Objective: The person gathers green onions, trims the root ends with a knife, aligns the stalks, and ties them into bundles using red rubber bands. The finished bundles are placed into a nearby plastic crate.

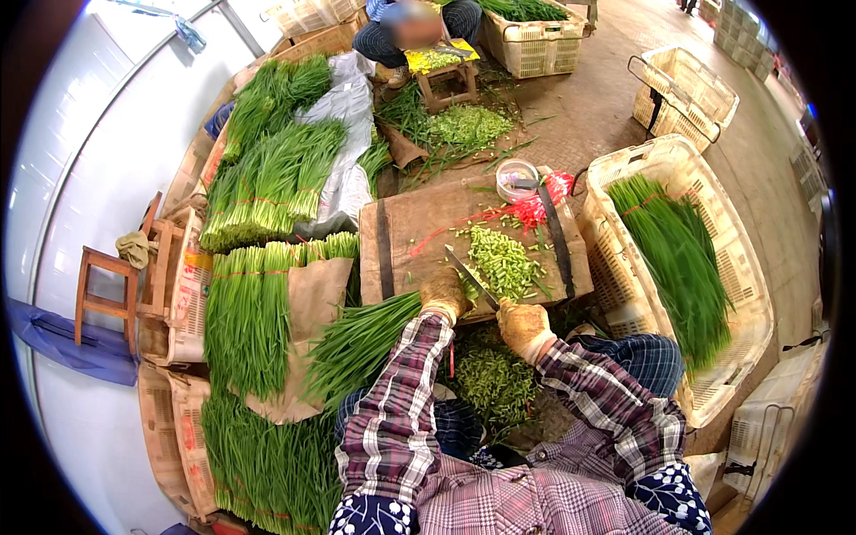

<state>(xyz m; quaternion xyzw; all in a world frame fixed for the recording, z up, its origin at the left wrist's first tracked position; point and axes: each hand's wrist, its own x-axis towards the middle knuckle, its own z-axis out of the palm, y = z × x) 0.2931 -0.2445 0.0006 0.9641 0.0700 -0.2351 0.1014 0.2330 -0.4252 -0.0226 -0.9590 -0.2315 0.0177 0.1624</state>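
Note:
Before me is a low work surface [428, 214] covered in brown material with black straps. My gloved left hand [443, 293] grips a bunch of long green stalks [364, 334], perhaps garlic chives, whose leaves trail toward my lap. In my gloved right hand [525, 328] is a knife [468, 274], its blade slanting to the upper left across the stalks' pale ends. Cut stem pieces [505, 261] lie heaped beside the blade. Farther back on the surface are red ties [535, 208] and a round clear tub [516, 179]. More trimmings [498, 381] cover the floor below.
Banded bundles of the same greens [251, 314] are stacked at my left. A cream plastic crate [742, 307] holding greens [675, 261] stands close on my right. Another person [461, 20] sits behind a small wooden stool [448, 87]. Farther right is another crate [689, 93].

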